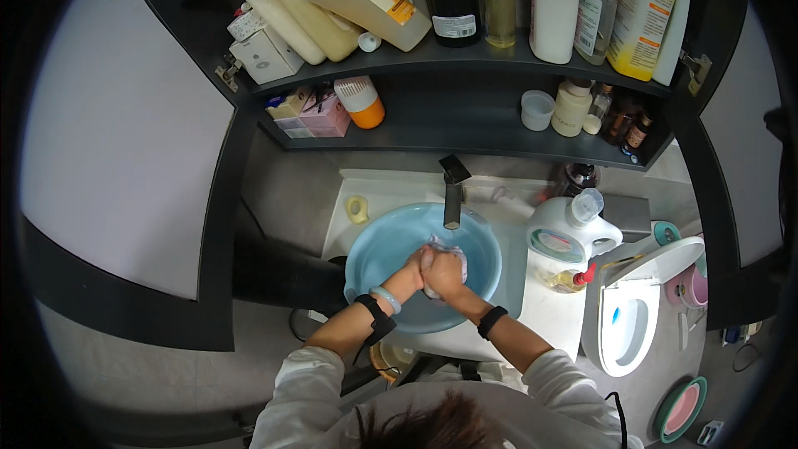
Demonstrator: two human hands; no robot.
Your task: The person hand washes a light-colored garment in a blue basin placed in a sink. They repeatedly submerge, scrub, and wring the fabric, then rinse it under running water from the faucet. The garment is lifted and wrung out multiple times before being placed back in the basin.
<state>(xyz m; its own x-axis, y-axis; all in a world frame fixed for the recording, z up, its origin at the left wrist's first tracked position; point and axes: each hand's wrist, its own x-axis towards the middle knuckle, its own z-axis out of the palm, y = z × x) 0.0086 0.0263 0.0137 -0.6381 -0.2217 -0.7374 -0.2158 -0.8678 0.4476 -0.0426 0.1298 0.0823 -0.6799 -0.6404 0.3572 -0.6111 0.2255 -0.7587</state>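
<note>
Over a light blue basin (370, 241), my left hand (407, 277) and my right hand (443, 273) are pressed together, fingers closed round a pale, crumpled cloth (438, 243). Parts of the cloth bulge out past the far side of my hands and beside the right one. My fingers hide the rest of it. Just beyond my hands the dark faucet (452, 199) reaches over the basin. The basin sits in the white sink counter (540, 316).
A white detergent jug (559, 233) and a red-topped pump bottle (569, 280) stand right of the basin. Above, an open cabinet (449, 125) holds several bottles; its doors swing out on both sides. A toilet (628, 324) is at the right.
</note>
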